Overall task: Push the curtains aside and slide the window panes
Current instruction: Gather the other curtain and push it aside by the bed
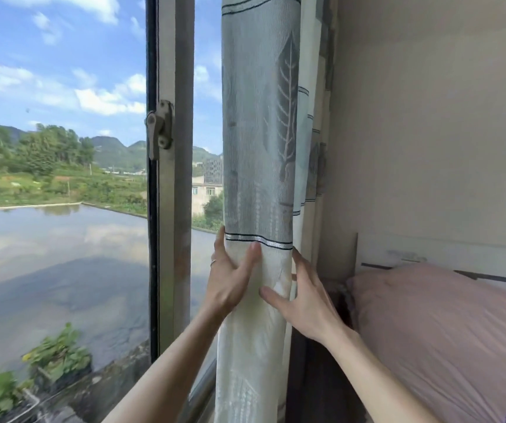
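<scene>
A bunched curtain [260, 148], grey-blue with leaf prints above and cream below a dark stripe, hangs right of centre. My left hand [230, 279] wraps its left side, fingers behind the fabric and thumb in front. My right hand [303, 297] presses flat against the curtain's right side with fingers spread. The window's grey sliding frame [172, 193] stands upright just left of the curtain, with a metal latch [160, 128] on it. The left pane looks out on water and hills; whether glass covers that opening is unclear.
A cream wall [428, 117] fills the right side. Below it lies a bed with a pink cover [444, 331] and a white headboard [428, 254]. The window sill [129, 370] runs along the bottom left, with green plants outside.
</scene>
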### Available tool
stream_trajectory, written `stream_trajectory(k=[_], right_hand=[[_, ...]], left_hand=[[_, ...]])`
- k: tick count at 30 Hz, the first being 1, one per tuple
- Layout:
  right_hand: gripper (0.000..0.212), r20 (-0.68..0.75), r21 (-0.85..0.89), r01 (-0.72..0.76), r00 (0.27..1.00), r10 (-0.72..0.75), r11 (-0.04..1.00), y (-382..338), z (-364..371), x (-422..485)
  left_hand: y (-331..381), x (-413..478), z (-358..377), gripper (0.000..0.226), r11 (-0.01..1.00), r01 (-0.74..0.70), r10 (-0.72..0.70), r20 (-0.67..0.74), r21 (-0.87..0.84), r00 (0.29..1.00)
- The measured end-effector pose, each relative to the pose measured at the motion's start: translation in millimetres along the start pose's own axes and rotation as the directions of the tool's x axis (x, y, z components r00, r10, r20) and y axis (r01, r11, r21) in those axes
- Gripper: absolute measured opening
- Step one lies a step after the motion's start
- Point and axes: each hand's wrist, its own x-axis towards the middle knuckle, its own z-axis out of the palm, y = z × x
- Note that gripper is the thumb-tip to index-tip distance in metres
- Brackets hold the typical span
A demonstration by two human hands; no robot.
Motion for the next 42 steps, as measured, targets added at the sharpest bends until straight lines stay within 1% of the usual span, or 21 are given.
stream_trajectory(k=[2,4,5,7,9,11,12,15,17,19,22,24,28,31,34,38,42], right_hand=[[0.109,0.011,0.018,-0.021,1.000,0.021,1.000,25,3,28],[0.105,0.007,0.033,-0.046,0.999,0.046,0.998,48,5,56],[0.099,0.005,0.058,-0.058,0.998,0.058,0.997,64,5,72],[0.085,-0.002,0.092,-0.043,0.999,0.044,0.995,91,8,99],[0.070,-0.038,0.119,-0.029,0.999,0.034,0.992,118,10,125],[0.062,-0.094,0.187,-0.028,0.994,0.046,0.982,144,11,153],[0.063,-0.106,0.240,-0.043,0.992,0.070,0.970,160,11,171],[0.077,-0.085,0.367,-0.128,0.982,0.170,0.921,198,12,218],[0.070,-0.102,0.376,-0.133,0.978,0.184,0.917,229,13,258],[0.054,-0.118,0.352,-0.145,0.973,0.197,0.925,249,10,292],[0.036,-0.115,0.292,-0.182,0.968,0.223,0.939,280,9,343],[0.029,-0.129,0.278,-0.191,0.964,0.234,0.941,302,10,373],[0.040,-0.124,0.253,-0.193,0.965,0.230,0.948,342,11,421],[0.038,-0.104,0.235,-0.200,0.968,0.229,0.951,372,11,459],[0.037,-0.113,0.215,-0.200,0.967,0.228,0.956,410,9,502],[0.044,-0.078,0.217,-0.177,0.977,0.198,0.960,456,12,550],[0.058,-0.040,0.204,-0.170,0.983,0.182,0.964,504,7,602]], left_hand=[[-13,26,22,0.086,1.000,0.016,-0.016,0.002,0.002,1.000],[-26,52,40,0.082,0.999,0.027,-0.027,-0.003,-0.040,1.000],[-33,68,52,0.078,0.998,0.040,-0.040,0.004,-0.054,0.999],[-45,97,72,0.070,0.997,0.072,-0.072,0.027,-0.019,0.997],[-56,124,93,0.073,0.996,0.084,-0.084,0.044,-0.002,0.996],[-66,154,116,0.078,0.997,0.074,-0.074,0.054,0.002,0.996],[-74,172,130,0.081,0.997,0.079,-0.079,0.072,-0.001,0.994],[-90,225,165,0.087,0.996,0.080,-0.077,0.113,-0.030,0.991],[-105,266,194,0.078,0.999,0.021,-0.015,0.127,-0.045,0.992],[-117,304,217,0.067,0.999,-0.010,0.016,0.156,-0.037,0.988],[-138,360,249,0.064,1.000,-0.025,0.025,0.184,-0.003,0.983],[-151,390,269,0.063,1.000,-0.030,0.029,0.187,0.006,0.982],[-172,436,304,0.058,0.996,-0.082,0.090,0.203,-0.046,0.975],[-189,476,331,0.056,0.994,-0.098,0.107,0.197,-0.057,0.974],[-208,517,363,0.053,0.989,-0.096,0.118,0.204,-0.115,0.972],[-233,561,399,0.043,0.985,-0.111,0.133,0.177,-0.131,0.975],[-251,606,438,0.050,0.988,-0.120,0.134,0.154,-0.093,0.979]])
